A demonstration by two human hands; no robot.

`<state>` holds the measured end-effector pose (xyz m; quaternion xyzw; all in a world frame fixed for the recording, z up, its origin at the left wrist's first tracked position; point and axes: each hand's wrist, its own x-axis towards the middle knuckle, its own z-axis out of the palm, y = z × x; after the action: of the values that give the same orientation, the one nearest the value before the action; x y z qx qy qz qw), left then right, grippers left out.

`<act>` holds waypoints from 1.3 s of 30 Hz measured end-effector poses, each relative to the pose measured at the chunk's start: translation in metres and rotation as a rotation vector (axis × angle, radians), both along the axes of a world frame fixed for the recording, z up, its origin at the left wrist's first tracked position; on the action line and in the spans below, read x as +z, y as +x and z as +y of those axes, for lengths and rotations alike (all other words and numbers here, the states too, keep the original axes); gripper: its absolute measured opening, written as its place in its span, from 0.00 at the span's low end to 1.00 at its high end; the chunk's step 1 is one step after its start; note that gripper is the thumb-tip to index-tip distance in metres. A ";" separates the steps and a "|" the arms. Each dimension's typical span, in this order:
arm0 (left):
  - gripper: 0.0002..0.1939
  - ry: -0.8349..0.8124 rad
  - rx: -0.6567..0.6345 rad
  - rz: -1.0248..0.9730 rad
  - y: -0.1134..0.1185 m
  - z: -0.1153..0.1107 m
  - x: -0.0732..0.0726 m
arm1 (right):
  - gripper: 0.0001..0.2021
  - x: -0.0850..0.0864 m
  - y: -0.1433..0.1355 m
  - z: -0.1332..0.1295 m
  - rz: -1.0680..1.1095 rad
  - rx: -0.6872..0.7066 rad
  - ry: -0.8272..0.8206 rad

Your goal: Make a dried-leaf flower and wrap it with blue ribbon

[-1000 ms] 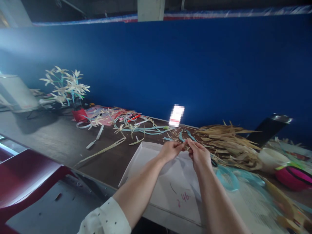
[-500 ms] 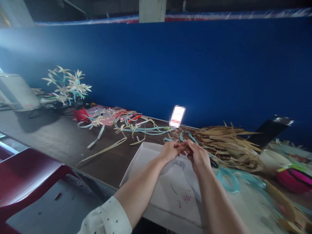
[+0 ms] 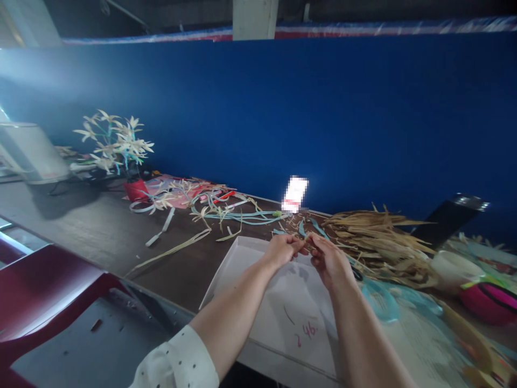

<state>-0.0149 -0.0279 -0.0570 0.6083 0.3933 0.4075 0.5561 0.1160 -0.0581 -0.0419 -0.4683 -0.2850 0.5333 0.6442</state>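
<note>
- The tray (image 3: pixel 247 255) is white and shallow, and lies at the near edge of the table (image 3: pixel 177 277), with both forearms over it; red figures (image 3: pixel 306 332) are written on it.
- The left hand (image 3: pixel 284 250) is above the tray's far part, thumb and fingers pinched closed; whether anything lies between them is too small to tell.
- The right hand (image 3: pixel 332 261) is beside it, also above the tray's far part, fingers bent and gripping a small pale bit (image 3: pixel 308 236) at the tips.
- The bit is between the two hands, over the tray's far edge; its shape is mostly hidden by the fingers.
- Just beyond the tray lie blue strips (image 3: pixel 320 228) and scattered scraps; behind these stands a bright, blurred screen (image 3: pixel 295 193).
- Right of the tray, dry leaves (image 3: pixel 375 231) lie heaped, with a white bowl (image 3: pixel 454 268) and a pink pouch (image 3: pixel 484 303) farther right.
- A clear blue loop (image 3: pixel 382 302) lies just right of the tray.
- Left of the tray and beyond it, pale blue cords (image 3: pixel 242 217) lie tangled; farther left, pale flowers (image 3: pixel 121 141) stand in a red pot (image 3: pixel 136 191).
- A red chair (image 3: pixel 52 291) stands left of the tray, below the table.
</note>
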 end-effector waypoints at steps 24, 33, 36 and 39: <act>0.13 -0.014 -0.075 0.024 0.002 -0.006 0.008 | 0.14 0.002 -0.006 -0.001 0.195 0.129 0.072; 0.13 0.036 -0.105 0.034 0.005 -0.007 0.004 | 0.13 -0.004 0.000 0.004 0.241 0.118 0.116; 0.11 0.030 -0.080 0.027 0.005 -0.010 0.008 | 0.12 -0.002 0.002 0.003 0.211 0.103 0.125; 0.10 0.005 -0.047 0.012 0.004 -0.011 0.010 | 0.12 0.001 0.004 0.001 0.175 0.083 0.095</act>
<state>-0.0109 -0.0385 -0.0466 0.6213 0.3812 0.3918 0.5614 0.1198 -0.0569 -0.0411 -0.3768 -0.2719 0.5843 0.6653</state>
